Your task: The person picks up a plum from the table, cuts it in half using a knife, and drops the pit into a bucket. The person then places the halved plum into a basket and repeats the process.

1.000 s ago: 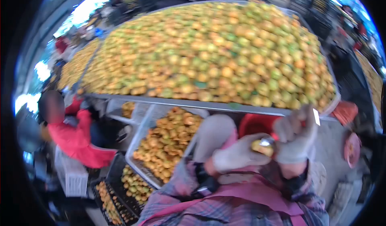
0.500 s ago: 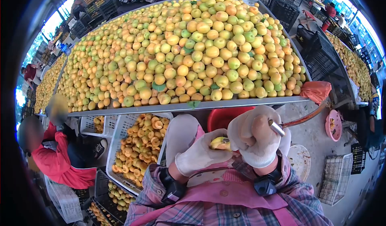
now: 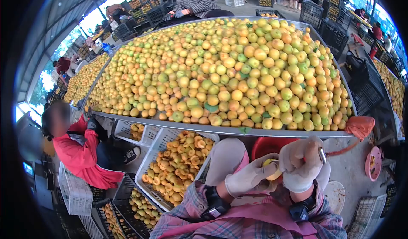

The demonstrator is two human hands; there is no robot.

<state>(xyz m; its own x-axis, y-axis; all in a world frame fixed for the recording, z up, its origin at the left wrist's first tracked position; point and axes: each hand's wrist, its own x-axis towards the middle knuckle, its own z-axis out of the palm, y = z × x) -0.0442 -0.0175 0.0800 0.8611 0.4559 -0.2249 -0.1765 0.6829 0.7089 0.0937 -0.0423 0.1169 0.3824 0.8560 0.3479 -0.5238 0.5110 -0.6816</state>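
My left hand [image 3: 248,178], in a pale glove, is closed around a yellow apricot [image 3: 274,173], its fingers partly covering the fruit. Right beside it, my gloved right hand [image 3: 301,159] is curled in a fist around a tool whose shiny metal end [image 3: 323,155] sticks out at the right. The rest of that tool is hidden by my fingers. Both hands are above my lap, close to the near edge of a metal-rimmed table [image 3: 204,127] heaped with whole apricots [image 3: 221,75].
A white crate [image 3: 148,162] of halved apricots stands left of my knees. A red basin [image 3: 265,145] sits under the table edge, and a red bag [image 3: 360,126] hangs at its right corner. A co-worker in a red jacket [image 3: 83,154] sits at left; another person [image 3: 193,3] sits across the table.
My view has swung left and up, so the scene sits further right and lower. My hands have come together, with the apricot now against my right hand's fingers.
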